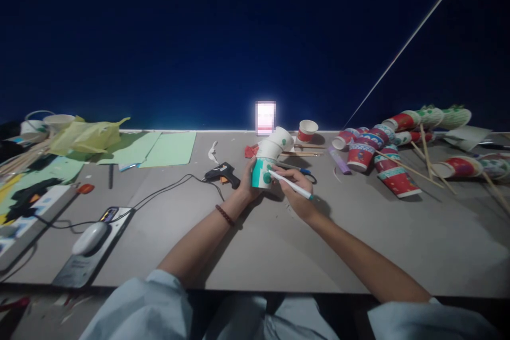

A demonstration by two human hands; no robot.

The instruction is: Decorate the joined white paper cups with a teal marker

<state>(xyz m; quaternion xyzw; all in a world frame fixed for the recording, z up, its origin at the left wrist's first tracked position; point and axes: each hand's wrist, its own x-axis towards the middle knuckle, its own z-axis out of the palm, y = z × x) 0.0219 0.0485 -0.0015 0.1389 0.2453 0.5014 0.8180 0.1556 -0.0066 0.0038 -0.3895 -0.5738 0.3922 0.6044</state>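
Observation:
My left hand (247,185) is closed around a paper cup (262,170) with a teal band and green dots, held on its side just above the grey table (247,244). My right hand (295,191) grips a white marker with a teal cap (292,185), its tip touching a green dot on the cup. Two more white cups with green dots (277,143) lie right behind the held cup. A beaded bracelet sits on my left wrist.
A black glue gun (222,172) with its cable lies left of the cup. Several red patterned cups and wooden sticks (378,156) spread at the right. Green paper sheets (159,150), a yellow bag and a power strip (93,241) lie at the left. Blue-handled scissors (305,171) lie behind my right hand.

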